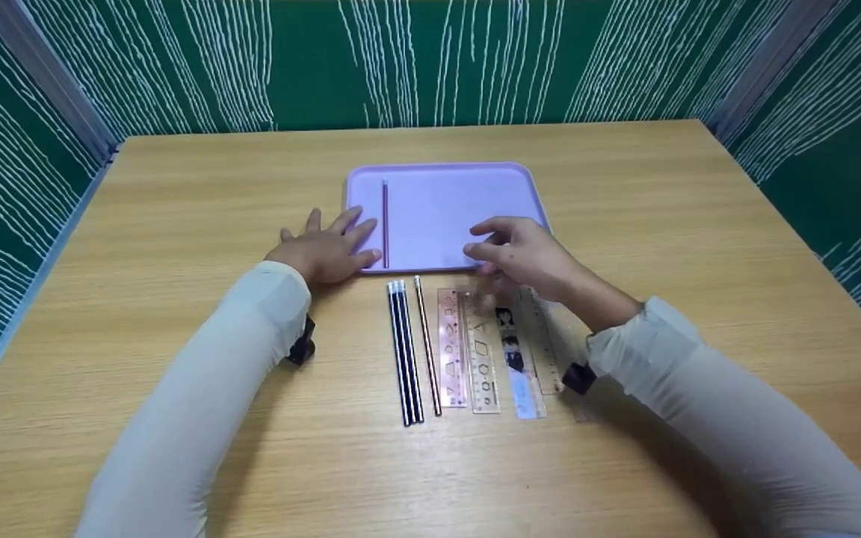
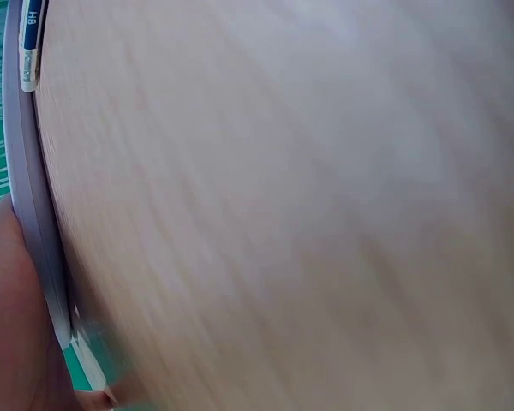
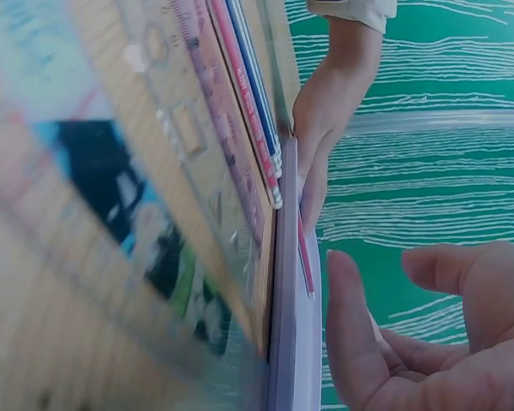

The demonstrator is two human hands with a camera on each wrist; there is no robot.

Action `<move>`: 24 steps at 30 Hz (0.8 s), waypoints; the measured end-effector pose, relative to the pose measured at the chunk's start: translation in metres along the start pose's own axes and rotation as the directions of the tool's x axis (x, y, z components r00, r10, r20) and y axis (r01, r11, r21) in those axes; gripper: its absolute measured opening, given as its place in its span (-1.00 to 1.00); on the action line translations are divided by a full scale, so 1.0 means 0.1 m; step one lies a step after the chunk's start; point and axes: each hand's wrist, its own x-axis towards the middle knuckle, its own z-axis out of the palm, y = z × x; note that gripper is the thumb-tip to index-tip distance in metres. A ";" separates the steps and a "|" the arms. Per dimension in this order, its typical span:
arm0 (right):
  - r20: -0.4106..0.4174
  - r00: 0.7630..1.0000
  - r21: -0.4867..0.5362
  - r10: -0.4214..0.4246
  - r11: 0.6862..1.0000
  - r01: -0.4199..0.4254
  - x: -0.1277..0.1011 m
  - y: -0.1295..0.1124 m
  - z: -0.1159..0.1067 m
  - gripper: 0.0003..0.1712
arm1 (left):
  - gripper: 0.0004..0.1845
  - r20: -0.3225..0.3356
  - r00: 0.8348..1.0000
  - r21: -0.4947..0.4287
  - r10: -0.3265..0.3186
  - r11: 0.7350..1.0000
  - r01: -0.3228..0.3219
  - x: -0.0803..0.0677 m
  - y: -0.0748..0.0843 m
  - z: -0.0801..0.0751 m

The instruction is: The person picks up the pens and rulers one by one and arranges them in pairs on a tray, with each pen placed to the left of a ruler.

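Tray (image 1: 438, 213) carrying red pencil (image 1: 386, 224); we are resting left hand (image 1: 326, 250), fingers wide, beside pencil, hovering right hand (image 1: 528, 254), empty, fingers parted. Left-hand nudge could be setting pencil rolling.

Tray (image 1: 438, 217): plain lilac. Tray pencil (image 1: 386, 224): red. Three pencils (image 1: 405, 351): dark blue, pale lengthwise stripes. Leftmost ruler (image 1: 451, 351): translucent pink. Desk (image 1: 236, 194): light-brown wood grain. Walls (image 1: 430, 67): green, white wavy lines. Sleeves (image 1: 214, 373): plain off-white.

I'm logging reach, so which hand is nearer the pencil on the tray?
Left. The left hand is at the near left corner of the tray, close beside the pencil; the right hand is farther off, over the near right corner.
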 end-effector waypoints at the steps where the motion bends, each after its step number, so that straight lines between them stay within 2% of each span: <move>1: -0.003 1.000 0.004 0.008 1.000 -0.008 -0.02 0.02 -0.02 -0.37 | -0.20 0.001 1.000 0.000 0.000 1.000 0.000 0.00 0.00 0.00; 9: -0.019 0.993 0.036 0.114 0.993 -0.113 -0.19 0.14 -0.20 -0.32 | -0.20 0.003 1.000 -0.002 -0.005 1.000 0.005 -0.01 0.00 0.00; 24: -0.016 0.991 0.050 0.133 0.990 -0.132 -0.33 0.29 -0.37 -0.25 | -0.20 0.006 1.000 -0.009 0.002 1.000 -0.002 -0.01 0.00 -0.02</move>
